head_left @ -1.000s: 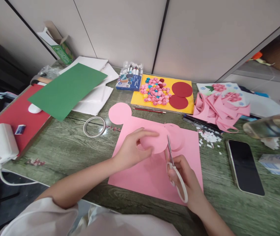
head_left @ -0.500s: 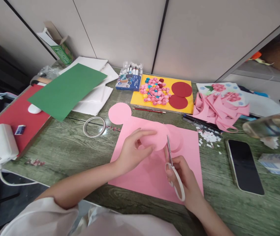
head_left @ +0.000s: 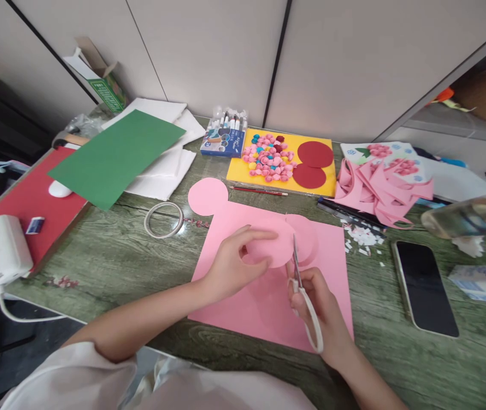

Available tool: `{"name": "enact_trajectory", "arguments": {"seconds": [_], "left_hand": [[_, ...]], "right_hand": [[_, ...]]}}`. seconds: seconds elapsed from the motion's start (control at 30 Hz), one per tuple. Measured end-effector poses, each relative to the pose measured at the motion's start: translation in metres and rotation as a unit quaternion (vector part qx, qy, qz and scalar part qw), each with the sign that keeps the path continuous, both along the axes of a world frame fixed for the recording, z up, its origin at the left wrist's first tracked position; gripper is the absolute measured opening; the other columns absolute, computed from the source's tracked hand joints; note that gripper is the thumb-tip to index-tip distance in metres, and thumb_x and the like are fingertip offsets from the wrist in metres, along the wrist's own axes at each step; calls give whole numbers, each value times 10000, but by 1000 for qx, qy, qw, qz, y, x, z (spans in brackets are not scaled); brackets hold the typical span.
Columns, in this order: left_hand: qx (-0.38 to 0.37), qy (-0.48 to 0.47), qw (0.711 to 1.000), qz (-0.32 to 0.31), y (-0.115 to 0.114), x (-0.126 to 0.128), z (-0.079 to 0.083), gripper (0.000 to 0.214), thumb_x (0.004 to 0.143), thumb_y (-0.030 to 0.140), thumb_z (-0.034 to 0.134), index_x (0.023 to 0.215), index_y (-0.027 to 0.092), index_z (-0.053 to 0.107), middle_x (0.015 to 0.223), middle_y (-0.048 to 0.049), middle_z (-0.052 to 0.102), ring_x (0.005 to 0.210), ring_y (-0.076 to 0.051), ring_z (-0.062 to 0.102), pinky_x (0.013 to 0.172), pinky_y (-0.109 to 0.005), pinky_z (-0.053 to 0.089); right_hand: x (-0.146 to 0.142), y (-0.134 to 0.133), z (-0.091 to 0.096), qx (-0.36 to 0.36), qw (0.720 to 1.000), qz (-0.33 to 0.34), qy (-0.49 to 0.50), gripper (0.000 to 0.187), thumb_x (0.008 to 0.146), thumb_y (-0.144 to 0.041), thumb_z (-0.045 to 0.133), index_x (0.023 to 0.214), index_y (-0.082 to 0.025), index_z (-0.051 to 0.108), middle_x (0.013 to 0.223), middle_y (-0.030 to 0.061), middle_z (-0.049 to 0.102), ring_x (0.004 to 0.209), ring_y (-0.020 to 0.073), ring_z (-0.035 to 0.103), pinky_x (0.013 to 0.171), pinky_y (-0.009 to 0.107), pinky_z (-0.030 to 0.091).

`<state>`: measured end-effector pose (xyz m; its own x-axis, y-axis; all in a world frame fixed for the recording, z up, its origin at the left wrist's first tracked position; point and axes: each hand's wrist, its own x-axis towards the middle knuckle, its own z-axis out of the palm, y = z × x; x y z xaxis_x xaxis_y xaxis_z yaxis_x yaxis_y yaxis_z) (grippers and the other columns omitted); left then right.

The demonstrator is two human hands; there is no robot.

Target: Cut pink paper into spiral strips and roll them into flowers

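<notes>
Between the thumb and fingers of my left hand point(head_left: 238, 259) is a pink paper circle point(head_left: 270, 246), raised above the pink sheet point(head_left: 243, 310). My right hand point(head_left: 322, 304) grips white-handled scissors point(head_left: 311, 319), their blades pointing away from me at the circle's right edge. Behind the blades, another pink circle point(head_left: 305, 233) rests on the sheet. One more pink paper disc point(head_left: 207, 197) lies at the sheet's far left corner.
Tape roll point(head_left: 163, 220) and green sheet point(head_left: 118, 156) lie to the left. Behind are a marker box point(head_left: 223, 136), a yellow sheet point(head_left: 283, 187) with pompoms and red circles, and a pencil point(head_left: 260, 191). Pink scraps point(head_left: 382, 191) and a phone point(head_left: 425, 287) are on the right.
The held pink circle has shifted slightly right and toward me. The scissors have moved a little to the right with my right hand, their blades now closer together.
</notes>
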<state>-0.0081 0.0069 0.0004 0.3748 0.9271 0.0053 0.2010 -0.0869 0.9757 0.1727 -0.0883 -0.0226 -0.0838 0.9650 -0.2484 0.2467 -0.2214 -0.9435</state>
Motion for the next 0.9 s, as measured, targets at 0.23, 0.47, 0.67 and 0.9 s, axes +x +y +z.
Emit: {"name": "enact_trajectory", "arguments": {"seconds": [0.23, 0.47, 0.67, 0.9], "left_hand": [[11, 5, 1000, 18, 2, 0, 0, 325, 692, 80, 621, 984, 218, 660, 1006, -37, 652, 979, -186, 574, 833, -309, 455], [15, -10, 999, 30, 2, 0, -1, 220, 700, 73, 617, 869, 198, 681, 880, -29, 666, 857, -150, 596, 734, -263, 452], [21, -48, 998, 45, 4, -1, -3, 237, 705, 40, 581, 850, 189, 696, 823, -23, 655, 797, -129, 588, 700, -244, 456], [24, -47, 997, 57, 3, -2, -2, 249, 743, 84, 586, 939, 194, 693, 882, -45, 646, 848, -150, 572, 723, -265, 464]], "right_hand": [[2, -1, 0, -11, 1000, 1, 2, 197, 916, -433, 451, 922, -241, 404, 726, -34, 449, 626, 135, 397, 566, 261, 331], [2, -2, -1, -14, 1000, 3, 0, 187, 919, -426, 452, 929, -244, 409, 721, -36, 461, 625, 135, 408, 567, 260, 333], [1, -1, 2, -17, 1000, 5, -6, 202, 918, -436, 447, 905, -238, 407, 700, -36, 444, 616, 137, 405, 562, 263, 333], [0, 3, 6, -24, 1000, 12, -13, 225, 910, -455, 448, 903, -235, 400, 694, -30, 446, 602, 138, 419, 553, 265, 349]]}}
